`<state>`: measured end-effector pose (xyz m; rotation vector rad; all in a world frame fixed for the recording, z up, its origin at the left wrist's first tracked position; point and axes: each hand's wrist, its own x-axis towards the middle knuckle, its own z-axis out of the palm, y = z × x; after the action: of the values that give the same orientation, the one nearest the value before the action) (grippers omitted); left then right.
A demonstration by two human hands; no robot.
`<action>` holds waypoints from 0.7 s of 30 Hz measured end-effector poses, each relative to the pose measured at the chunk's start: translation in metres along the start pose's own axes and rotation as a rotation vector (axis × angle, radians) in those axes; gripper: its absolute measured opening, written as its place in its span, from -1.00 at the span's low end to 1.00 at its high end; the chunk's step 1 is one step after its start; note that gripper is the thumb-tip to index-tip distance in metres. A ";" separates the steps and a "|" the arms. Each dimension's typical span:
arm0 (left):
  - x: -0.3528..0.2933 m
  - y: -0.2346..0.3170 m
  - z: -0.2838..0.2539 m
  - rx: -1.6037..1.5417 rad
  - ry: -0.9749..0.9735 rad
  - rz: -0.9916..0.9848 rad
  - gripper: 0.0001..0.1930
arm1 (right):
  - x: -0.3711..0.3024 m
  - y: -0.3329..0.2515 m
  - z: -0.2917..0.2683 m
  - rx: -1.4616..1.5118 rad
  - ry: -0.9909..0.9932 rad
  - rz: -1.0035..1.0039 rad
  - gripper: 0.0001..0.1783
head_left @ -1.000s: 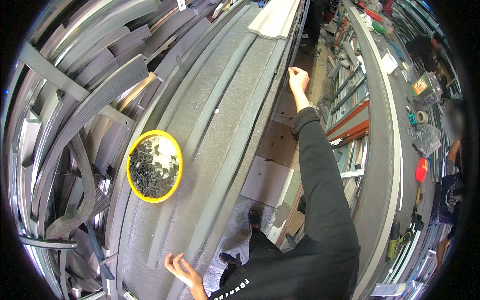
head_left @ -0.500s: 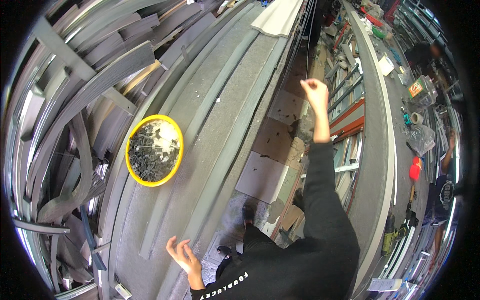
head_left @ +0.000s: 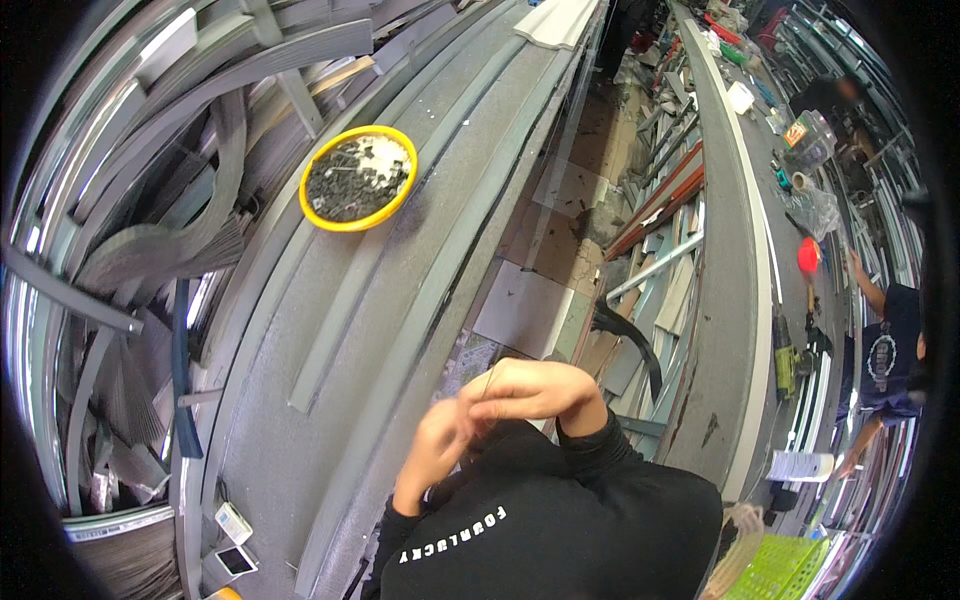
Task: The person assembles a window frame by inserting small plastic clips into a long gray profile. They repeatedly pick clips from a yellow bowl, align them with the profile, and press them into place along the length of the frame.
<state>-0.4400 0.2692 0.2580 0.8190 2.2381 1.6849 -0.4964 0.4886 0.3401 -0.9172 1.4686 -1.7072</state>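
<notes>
In front of my chest, my left hand (head_left: 435, 445) and my right hand (head_left: 530, 389) meet. The right palm faces down with its fingers bent together over the left fingertips. Left-hand fingers are drawn in and partly smeared by motion. A thin dark line shows beside the fingertips; what it belongs to is too fine to tell. Beyond the hands, a yellow-rimmed tub (head_left: 345, 227) of small black pieces (head_left: 335, 192) and pale bits stands on a grey bench (head_left: 265, 430). Long grey profiles (head_left: 400, 395) run along that bench.
Bundled strips and profiles (head_left: 190, 255) crowd the left side. A narrow aisle (head_left: 517, 305) separates the benches. Scrap lengths (head_left: 665, 215) lie under the right bench (head_left: 725, 330). A clear plastic jar (head_left: 808, 140) and a green drill (head_left: 786, 365) lie right, near a person (head_left: 885, 350).
My right hand has come down from high over the aisle to my left hand, which moved up and right. The view has shifted, so the tub appears higher.
</notes>
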 end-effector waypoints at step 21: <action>-0.396 0.017 -0.163 -0.404 1.384 -0.373 -0.84 | 0.037 0.223 0.093 0.294 0.545 0.261 -0.65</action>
<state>-0.1896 -0.0787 0.2660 -1.1529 2.1543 2.7060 -0.4224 0.3848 0.1314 -0.0930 1.5249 -1.9877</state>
